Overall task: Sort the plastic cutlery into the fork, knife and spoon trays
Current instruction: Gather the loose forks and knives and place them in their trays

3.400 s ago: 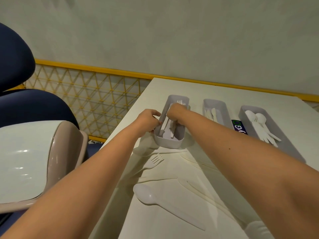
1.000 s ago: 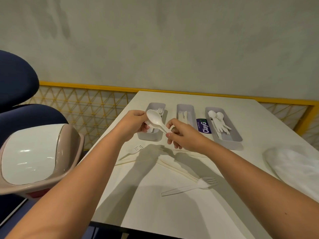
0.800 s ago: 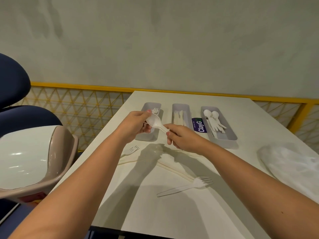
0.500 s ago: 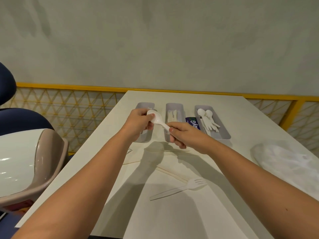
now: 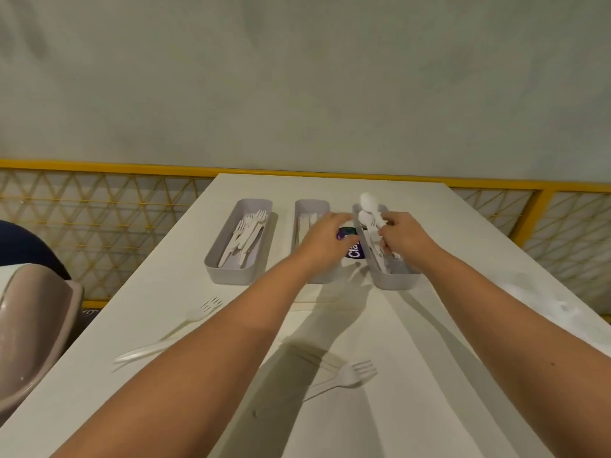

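Note:
Three grey trays stand in a row at the far side of the white table. The left tray holds several forks, the middle tray holds knives, and the right tray holds spoons. My right hand pinches the handle of a white spoon, whose bowl hangs over the far end of the right tray. Reaching across the middle tray, my left hand has its fingers stretched toward the right tray's left wall and holds nothing. Two loose forks lie on the table, one at the left and one near the front.
A purple label card lies between the middle and right trays. A crumpled clear plastic bag sits at the right edge. A beige lidded bin and a dark blue chair stand left of the table. A yellow railing runs behind.
Both hands moved right, from the left tray to the right one. The left hand let go of the spoon's bowl, and the right hand carried the spoon over the spoon tray.

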`<move>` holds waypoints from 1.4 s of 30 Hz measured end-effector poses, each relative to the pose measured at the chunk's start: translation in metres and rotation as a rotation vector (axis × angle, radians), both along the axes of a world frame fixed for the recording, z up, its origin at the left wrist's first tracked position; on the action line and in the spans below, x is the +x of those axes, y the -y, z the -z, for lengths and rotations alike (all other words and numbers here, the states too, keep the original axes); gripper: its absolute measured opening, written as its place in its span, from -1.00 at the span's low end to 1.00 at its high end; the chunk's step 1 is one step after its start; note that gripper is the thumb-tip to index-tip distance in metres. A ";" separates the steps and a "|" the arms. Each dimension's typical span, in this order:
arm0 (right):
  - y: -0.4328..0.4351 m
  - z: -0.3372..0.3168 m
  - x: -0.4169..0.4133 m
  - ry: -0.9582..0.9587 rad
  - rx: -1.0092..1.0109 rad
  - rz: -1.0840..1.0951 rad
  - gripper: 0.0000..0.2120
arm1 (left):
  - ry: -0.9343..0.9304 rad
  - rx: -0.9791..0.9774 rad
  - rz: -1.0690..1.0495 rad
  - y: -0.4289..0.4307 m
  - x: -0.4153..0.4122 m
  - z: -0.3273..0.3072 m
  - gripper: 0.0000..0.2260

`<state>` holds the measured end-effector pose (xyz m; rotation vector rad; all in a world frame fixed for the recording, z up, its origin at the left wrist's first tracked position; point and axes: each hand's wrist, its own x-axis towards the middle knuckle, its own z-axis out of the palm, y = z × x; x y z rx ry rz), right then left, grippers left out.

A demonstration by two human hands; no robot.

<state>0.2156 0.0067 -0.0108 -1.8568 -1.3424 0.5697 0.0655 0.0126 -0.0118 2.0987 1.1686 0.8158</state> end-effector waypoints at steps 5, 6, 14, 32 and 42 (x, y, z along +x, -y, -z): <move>-0.027 0.013 0.027 0.257 -0.101 0.148 -0.65 | -0.485 0.181 0.133 -0.006 0.030 0.022 -0.56; -0.031 0.015 0.028 0.309 -0.126 0.150 -0.66 | -0.541 0.183 0.141 -0.007 0.034 0.026 -0.56; -0.053 0.029 0.031 0.406 -0.188 0.094 -0.67 | -0.737 0.159 0.194 -0.010 0.043 0.042 -0.47; -0.036 0.008 0.006 0.506 -0.120 -0.022 -0.59 | -0.194 0.287 0.121 -0.006 0.012 0.028 -0.55; 0.017 -0.007 -0.040 0.496 -0.111 -0.456 -0.82 | -0.255 0.102 0.037 0.001 -0.079 0.025 -0.93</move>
